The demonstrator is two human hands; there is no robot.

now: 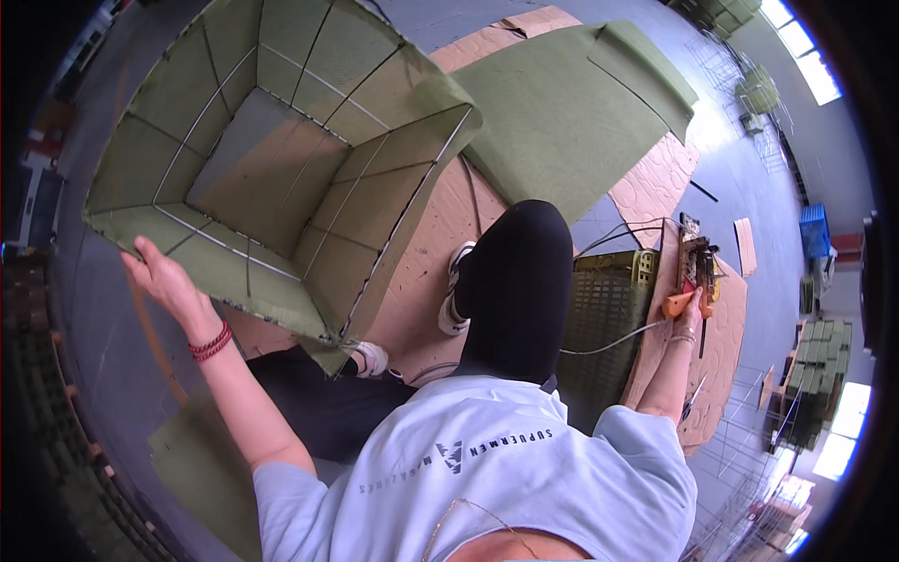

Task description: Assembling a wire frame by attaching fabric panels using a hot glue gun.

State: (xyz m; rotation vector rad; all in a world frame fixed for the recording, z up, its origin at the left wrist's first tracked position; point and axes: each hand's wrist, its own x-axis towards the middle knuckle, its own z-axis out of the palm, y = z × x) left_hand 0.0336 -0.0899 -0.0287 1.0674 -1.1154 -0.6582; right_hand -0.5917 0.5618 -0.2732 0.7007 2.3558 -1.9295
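A large square box (351,211) of olive-green fabric over a wire frame leans tilted in front of me, its inside facing me. My left hand (169,279) is closed on its lower left rim, thumb and fingers on either side of the cloth. Over its base show a grey patch and a brown patch. Out to the right, my right hand (689,314) wraps round an orange-handled tool (676,305) with a dark, grimy metal head; its exact kind is unclear. The tool is apart from the box and over cardboard.
A dark plastic crate (599,309) stands beside my bent right knee. Cardboard sheets (655,178) lie on the grey floor, with a green fabric sheet (562,112) spread beyond the knee. Thin hoses (609,345) run by the crate. Wire frames (740,421) and stacked green bundles (813,379) stand at right.
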